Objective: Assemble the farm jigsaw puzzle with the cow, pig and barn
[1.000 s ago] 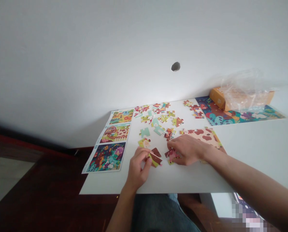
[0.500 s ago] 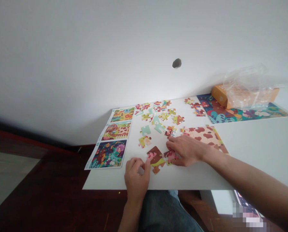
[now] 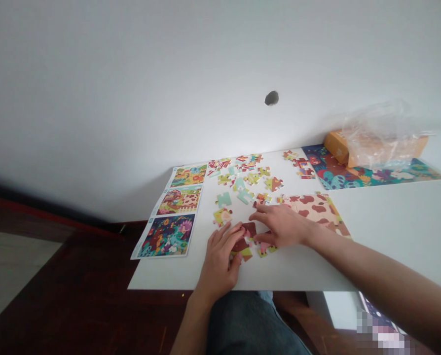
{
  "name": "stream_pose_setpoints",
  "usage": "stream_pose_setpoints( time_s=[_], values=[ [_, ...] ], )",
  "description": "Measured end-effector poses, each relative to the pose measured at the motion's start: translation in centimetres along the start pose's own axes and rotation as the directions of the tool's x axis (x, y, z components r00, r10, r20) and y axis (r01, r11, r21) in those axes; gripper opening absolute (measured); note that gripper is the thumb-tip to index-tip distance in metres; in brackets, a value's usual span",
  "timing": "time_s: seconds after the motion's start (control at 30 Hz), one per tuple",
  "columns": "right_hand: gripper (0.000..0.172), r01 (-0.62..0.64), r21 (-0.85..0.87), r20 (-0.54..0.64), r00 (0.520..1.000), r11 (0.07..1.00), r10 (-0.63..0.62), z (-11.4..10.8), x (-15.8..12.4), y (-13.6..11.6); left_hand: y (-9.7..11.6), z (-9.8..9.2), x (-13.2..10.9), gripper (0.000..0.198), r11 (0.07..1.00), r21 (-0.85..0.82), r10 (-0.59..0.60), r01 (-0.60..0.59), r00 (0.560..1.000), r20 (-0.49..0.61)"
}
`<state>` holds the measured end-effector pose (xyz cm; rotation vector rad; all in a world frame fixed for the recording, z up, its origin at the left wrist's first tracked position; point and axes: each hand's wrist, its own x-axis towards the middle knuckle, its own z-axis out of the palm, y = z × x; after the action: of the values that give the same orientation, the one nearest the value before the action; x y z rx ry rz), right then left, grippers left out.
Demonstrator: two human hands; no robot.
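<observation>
My left hand [image 3: 220,259] lies with its fingers stretched flat on a brown and green puzzle piece [image 3: 244,241] near the front of the white table [image 3: 383,231]. My right hand [image 3: 279,226] rests flat beside it, fingers pressing on a pink and green puzzle piece [image 3: 265,248]. The two pieces touch each other between my hands. Behind my right hand lies a partly joined cow-spotted puzzle section [image 3: 316,207].
Several loose puzzle pieces [image 3: 242,180] are scattered at the table's back. A sheet with three reference pictures [image 3: 176,212] lies at the left edge. A finished colourful puzzle [image 3: 368,172] with an orange box [image 3: 353,145] in clear plastic sits at the back right. The front edge is close to my lap.
My left hand let go of its pinch, moved up and right, and now lies flat on the brown piece, pushed against the pink piece under my right hand.
</observation>
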<state>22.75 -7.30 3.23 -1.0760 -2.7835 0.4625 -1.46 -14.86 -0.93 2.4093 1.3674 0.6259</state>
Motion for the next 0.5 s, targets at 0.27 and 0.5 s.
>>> stream_pose_setpoints(
  time_s=[0.27,0.5],
  values=[
    [0.033,-0.085,-0.016,-0.003,0.996,0.996,0.085,0.9,0.6,-0.8,0.1,0.2,-0.6,0.049,0.988,-0.137,-0.097,0.065,0.964,-0.247],
    [0.045,-0.187,-0.02,-0.067,0.98,0.982,0.186,1.9,1.9,-2.1,4.1,2.2,-0.6,0.022,0.998,0.0,0.057,-0.06,0.959,-0.278]
  ],
)
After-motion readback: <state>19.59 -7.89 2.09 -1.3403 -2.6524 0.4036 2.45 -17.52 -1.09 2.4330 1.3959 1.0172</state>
